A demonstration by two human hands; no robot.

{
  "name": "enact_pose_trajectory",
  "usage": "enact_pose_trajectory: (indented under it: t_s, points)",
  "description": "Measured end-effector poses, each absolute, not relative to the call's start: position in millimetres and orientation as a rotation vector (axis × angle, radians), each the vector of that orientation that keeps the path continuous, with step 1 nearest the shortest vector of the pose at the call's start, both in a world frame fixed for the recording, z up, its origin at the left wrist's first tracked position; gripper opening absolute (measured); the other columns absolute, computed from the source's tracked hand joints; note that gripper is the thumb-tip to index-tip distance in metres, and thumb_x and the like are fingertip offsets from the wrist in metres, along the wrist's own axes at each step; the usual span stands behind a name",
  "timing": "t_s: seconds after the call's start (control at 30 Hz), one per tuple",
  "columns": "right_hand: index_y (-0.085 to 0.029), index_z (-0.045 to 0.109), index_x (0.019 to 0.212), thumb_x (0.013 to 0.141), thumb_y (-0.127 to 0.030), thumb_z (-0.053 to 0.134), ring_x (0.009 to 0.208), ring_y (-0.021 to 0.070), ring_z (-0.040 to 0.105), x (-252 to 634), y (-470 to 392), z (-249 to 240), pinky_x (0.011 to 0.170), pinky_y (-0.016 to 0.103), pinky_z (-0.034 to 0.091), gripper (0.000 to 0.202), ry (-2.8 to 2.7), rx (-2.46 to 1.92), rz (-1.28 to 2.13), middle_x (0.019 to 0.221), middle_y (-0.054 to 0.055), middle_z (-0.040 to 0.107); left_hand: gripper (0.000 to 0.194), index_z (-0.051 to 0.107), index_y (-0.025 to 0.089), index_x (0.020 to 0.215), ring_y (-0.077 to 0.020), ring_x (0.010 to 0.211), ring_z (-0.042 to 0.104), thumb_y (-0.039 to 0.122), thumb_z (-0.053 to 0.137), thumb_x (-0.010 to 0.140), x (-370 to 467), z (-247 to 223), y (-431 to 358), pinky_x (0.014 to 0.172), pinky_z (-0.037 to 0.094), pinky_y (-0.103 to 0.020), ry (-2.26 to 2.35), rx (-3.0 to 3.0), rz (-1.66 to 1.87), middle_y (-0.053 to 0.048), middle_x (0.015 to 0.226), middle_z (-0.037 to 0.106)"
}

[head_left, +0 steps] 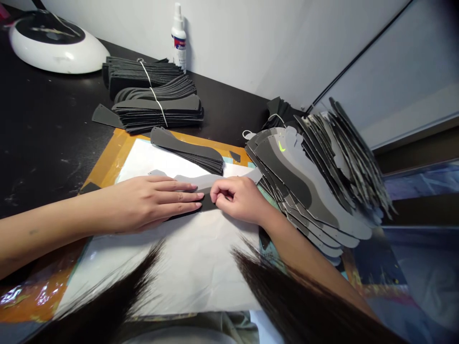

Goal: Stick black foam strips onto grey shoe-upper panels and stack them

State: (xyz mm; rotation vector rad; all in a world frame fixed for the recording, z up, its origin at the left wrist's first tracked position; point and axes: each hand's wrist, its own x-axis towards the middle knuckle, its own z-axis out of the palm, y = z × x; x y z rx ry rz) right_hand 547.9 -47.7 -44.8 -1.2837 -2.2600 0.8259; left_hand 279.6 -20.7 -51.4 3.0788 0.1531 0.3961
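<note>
A grey and black shoe upper piece lies on the white paper, mostly covered by my hands. My left hand rests flat across it, fingers stretched out side by side and pointing right. Close to those fingertips, my right hand is curled with thumb and forefinger drawn together over the piece's dark part. Whatever may be pinched there cannot be made out. Just beyond the hands sits a small stack of curved black pieces.
Tied bundles of black pieces stand at the back left near a spray bottle and a white lamp base. Fanned grey shoe upper pieces are heaped on the right, beside another upright stack. Dark hair hangs in the foreground.
</note>
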Motion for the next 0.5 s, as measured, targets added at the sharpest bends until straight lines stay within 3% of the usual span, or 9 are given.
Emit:
enact_pose_trajectory:
  t_s: [0.17,0.27,0.5]
  points:
    - [-0.019,0.067,0.089,0.086,-0.014,0.05,0.056,0.0108,0.047,553.4,-47.3,-40.7,0.059,0.023,0.031,0.018,-2.29,-1.287,0.861,0.063,-0.005,0.056,0.043,0.045,0.022,0.147,-0.0231,0.134,0.051,0.028,0.044,0.104,281.6,-52.1,-27.0,0.112,0.035,-0.039,0.279,3.02,0.364,-0.004,0.151,0.05]
    - [-0.02,0.064,0.101,0.094,-0.02,0.049,0.059,0.0113,0.049,555.2,-47.8,-37.4,0.061,0.023,0.031,0.017,-2.312,-1.321,0.854,0.07,-0.004,0.06,0.044,0.047,0.022,0.147,-0.0249,0.132,0.052,0.026,0.046,0.103,283.4,-52.6,-28.8,0.11,0.038,-0.041,0.301,3.01,0.343,-0.005,0.15,0.05]
    - [-0.021,0.06,0.106,0.097,-0.018,0.047,0.073,0.0144,0.057,557.9,-46.8,-35.2,0.067,0.024,0.034,0.016,-2.407,-1.3,0.865,0.089,0.001,0.068,0.044,0.049,0.025,0.147,-0.0228,0.13,0.054,0.027,0.043,0.103,283.8,-58.8,-23.9,0.113,0.038,-0.035,0.254,3.003,0.439,-0.004,0.148,0.054]
